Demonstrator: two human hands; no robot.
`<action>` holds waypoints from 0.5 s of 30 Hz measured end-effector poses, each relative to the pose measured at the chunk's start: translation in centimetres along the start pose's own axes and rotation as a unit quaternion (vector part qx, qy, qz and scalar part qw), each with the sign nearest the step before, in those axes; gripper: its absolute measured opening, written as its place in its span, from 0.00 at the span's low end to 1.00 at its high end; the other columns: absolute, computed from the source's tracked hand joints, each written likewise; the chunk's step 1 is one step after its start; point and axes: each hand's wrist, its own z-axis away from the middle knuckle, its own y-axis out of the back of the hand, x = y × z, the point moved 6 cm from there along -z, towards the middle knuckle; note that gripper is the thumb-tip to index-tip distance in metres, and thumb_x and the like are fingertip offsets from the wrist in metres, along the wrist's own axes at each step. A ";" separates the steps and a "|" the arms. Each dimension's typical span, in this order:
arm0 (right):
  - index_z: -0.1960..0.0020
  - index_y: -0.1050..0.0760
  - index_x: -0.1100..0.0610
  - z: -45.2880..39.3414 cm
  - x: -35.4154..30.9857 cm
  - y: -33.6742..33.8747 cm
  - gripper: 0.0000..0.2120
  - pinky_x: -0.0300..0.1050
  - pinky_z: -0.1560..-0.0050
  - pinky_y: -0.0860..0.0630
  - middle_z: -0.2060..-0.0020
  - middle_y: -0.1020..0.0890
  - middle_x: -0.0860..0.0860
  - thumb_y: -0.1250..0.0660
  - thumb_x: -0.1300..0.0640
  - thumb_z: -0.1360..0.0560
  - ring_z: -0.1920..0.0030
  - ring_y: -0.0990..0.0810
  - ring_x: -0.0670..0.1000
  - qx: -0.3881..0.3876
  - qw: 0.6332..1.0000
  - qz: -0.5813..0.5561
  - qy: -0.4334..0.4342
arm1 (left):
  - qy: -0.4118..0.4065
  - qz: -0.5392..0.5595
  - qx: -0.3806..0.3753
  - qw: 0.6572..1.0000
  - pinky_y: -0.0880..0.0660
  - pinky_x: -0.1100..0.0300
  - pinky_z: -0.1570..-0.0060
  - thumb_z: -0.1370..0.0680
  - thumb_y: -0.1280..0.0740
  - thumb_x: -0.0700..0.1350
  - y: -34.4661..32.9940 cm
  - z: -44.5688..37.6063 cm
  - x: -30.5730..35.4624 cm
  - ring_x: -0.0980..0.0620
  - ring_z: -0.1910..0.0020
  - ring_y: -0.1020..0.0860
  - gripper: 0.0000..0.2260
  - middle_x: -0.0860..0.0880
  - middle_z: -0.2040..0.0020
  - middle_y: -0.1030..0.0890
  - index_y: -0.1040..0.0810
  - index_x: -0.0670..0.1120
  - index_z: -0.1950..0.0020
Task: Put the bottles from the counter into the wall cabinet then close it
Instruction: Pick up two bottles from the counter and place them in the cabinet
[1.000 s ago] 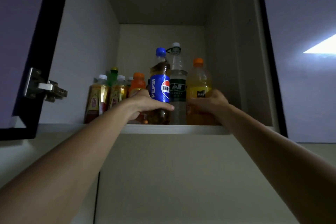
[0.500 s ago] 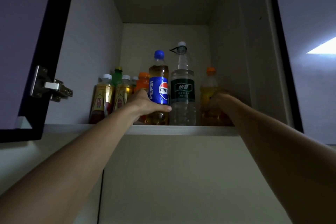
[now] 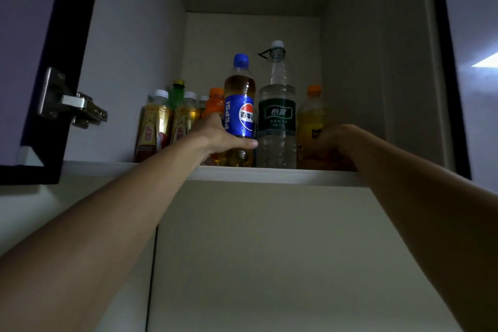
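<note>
Blue-labelled cola bottle [image 3: 239, 116] and orange bottle [image 3: 312, 127] stand at the shelf [image 3: 269, 174] front, left hand [image 3: 218, 137] clamped on cola, right hand [image 3: 336, 140] seemingly gripping orange, likely seating both upright.

Both arms raised; left hand [image 3: 215, 135] fingers curled, right hand [image 3: 336, 140] apparently gripping.
</note>
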 end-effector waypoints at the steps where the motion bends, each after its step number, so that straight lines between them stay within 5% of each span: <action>1: 0.29 0.31 0.59 0.0 0.0 -0.1 0.31 0.54 0.37 0.26 0.35 0.24 0.60 0.25 0.51 0.27 0.38 0.24 0.60 0.004 1.000 -0.018 0.008 | 0.004 0.006 0.000 1.000 0.25 0.48 0.38 0.39 0.17 0.54 0.0 0.2 0.0 0.48 0.40 0.23 0.40 0.50 0.37 0.22 0.29 0.49 0.30; 3: 0.26 0.35 0.58 0.2 -0.5 0.2 0.37 0.54 0.36 0.27 0.35 0.25 0.58 0.24 0.48 0.28 0.36 0.26 0.60 0.041 0.995 -0.077 0.042 | 0.014 0.016 -0.001 1.000 0.23 0.50 0.43 0.38 0.17 0.50 0.0 0.7 0.3 0.49 0.43 0.23 0.38 0.49 0.38 0.22 0.28 0.48 0.31; 5: 0.22 0.44 0.56 1.5 -0.9 2.3 0.47 0.56 0.41 0.25 0.40 0.26 0.56 0.24 0.43 0.31 0.41 0.24 0.60 0.195 0.970 -0.117 0.083 | 0.029 0.014 -0.005 0.999 0.22 0.51 0.45 0.36 0.18 0.48 0.3 1.2 0.4 0.48 0.44 0.22 0.36 0.48 0.39 0.22 0.28 0.47 0.31; 8: 0.29 0.39 0.57 5.4 -2.5 4.5 0.36 0.59 0.46 0.24 0.39 0.26 0.60 0.29 0.42 0.28 0.45 0.24 0.62 0.424 0.889 -0.042 0.166 | 0.048 -0.008 0.002 0.999 0.21 0.52 0.50 0.34 0.19 0.48 1.8 1.9 0.1 0.48 0.44 0.22 0.32 0.48 0.41 0.21 0.27 0.47 0.34; 12: 0.29 0.36 0.57 7.0 -4.9 3.2 0.27 0.54 0.50 0.27 0.36 0.28 0.60 0.32 0.48 0.23 0.45 0.25 0.60 0.399 0.885 0.047 0.235 | 0.071 -0.025 0.037 0.996 0.21 0.52 0.52 0.35 0.19 0.47 3.9 2.2 -1.5 0.47 0.45 0.21 0.31 0.48 0.42 0.20 0.26 0.48 0.35; 15: 0.31 0.34 0.57 7.1 -6.3 2.1 0.26 0.53 0.52 0.26 0.36 0.27 0.61 0.29 0.53 0.25 0.43 0.25 0.61 0.383 0.876 0.137 0.259 | 0.077 -0.065 0.080 0.992 0.19 0.50 0.49 0.38 0.18 0.48 5.9 2.8 -2.4 0.47 0.49 0.19 0.24 0.48 0.46 0.18 0.23 0.49 0.45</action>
